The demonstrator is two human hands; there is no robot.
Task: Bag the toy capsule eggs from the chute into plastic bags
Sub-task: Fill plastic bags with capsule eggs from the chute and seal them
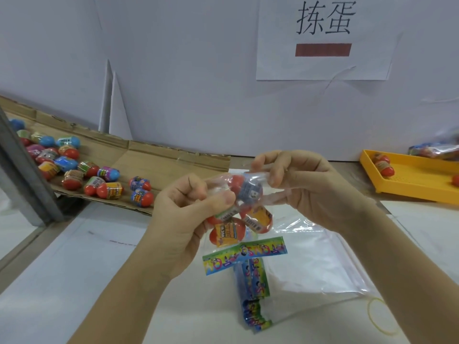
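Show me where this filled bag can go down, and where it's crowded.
Bare: the white table left of the left hand, below the cardboard chute; also the yellow tray floor between its eggs. Crowded: under the filled bag, where spare bags, label strips and a rubber band lie.

At far left, post [24, 175]; just right of it, chute [154, 155] on table [99, 256], with eggs [72, 170] on it. At centre, above table, bag [275, 194] pinched between left hand [183, 212] and right hand [305, 184], several eggs inside. Below the hands, labels [244, 256] on table; right of those, spare bags [310, 264] lying flat. Near their front right corner, rubber band [380, 316]. At far right, tray [402, 187] with eggs in it, filled bag [437, 147] at its back. Behind all, wall [186, 70] with sign [323, 38].
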